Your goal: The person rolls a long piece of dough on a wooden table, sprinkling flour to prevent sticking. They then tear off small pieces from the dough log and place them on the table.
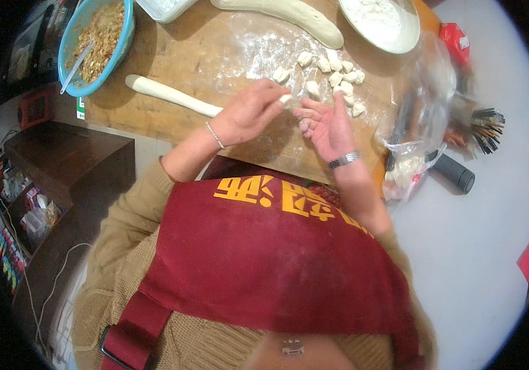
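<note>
My left hand (pixel 251 112) grips a long dough rope (pixel 172 95), whose short white end pokes out past my thumb and fingers. The rest of the rope runs to the left over the wooden board (pixel 190 60). To the right is my right hand (pixel 327 125), palm turned up, fingers apart and holding nothing. Just beyond its fingertips is one dough piece (pixel 312 89). Several other small dough pieces (pixel 336 77) lie grouped farther back, dusted with flour. A thick dough log (pixel 292 16) rests at the far side.
A blue basin (pixel 131 27) of chopped filling with a spoon stands at far left. At the back are a white container (pixel 172 16) and a bowl (pixel 415 27) of flour. Plastic bags (pixel 424 101), a dark cylinder (pixel 454 173) and chopsticks (pixel 489 129) sit to the right.
</note>
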A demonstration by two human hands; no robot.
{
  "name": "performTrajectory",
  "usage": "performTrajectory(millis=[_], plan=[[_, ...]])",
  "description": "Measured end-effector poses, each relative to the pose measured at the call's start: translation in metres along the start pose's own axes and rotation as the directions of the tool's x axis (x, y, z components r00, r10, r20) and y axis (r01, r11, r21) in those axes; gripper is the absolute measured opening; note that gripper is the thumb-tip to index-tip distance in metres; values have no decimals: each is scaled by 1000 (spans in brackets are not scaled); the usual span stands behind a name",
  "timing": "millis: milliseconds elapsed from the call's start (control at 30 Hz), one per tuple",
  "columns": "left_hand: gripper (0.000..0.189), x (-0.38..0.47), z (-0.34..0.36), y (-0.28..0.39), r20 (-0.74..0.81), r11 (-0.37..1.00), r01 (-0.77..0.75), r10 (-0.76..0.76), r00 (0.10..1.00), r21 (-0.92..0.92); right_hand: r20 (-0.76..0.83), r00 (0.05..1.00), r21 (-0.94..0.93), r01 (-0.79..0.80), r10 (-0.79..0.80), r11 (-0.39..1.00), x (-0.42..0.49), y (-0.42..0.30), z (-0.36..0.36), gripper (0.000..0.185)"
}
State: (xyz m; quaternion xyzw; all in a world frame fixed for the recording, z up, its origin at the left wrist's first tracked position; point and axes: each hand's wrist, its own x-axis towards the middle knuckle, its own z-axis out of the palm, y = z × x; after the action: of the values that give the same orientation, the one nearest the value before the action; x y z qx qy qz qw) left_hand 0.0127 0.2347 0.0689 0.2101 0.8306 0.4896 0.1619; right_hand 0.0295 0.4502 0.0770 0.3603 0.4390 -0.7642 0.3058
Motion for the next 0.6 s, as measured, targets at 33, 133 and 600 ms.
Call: performTrajectory(millis=[33,133,600], plan=[[40,0,6,2,20,998,-53,54,998,-22,-88,995,-64,-61,55,996,2,5,3,93],[47,-3,19,8,-2,994,-3,3,1000,-110,16,1000,-183,-14,17,983,0,18,10,65],[19,-2,-4,26,98,937,85,-55,994,-340,359,923,39,-165,140,986,-18,9,8,21]])
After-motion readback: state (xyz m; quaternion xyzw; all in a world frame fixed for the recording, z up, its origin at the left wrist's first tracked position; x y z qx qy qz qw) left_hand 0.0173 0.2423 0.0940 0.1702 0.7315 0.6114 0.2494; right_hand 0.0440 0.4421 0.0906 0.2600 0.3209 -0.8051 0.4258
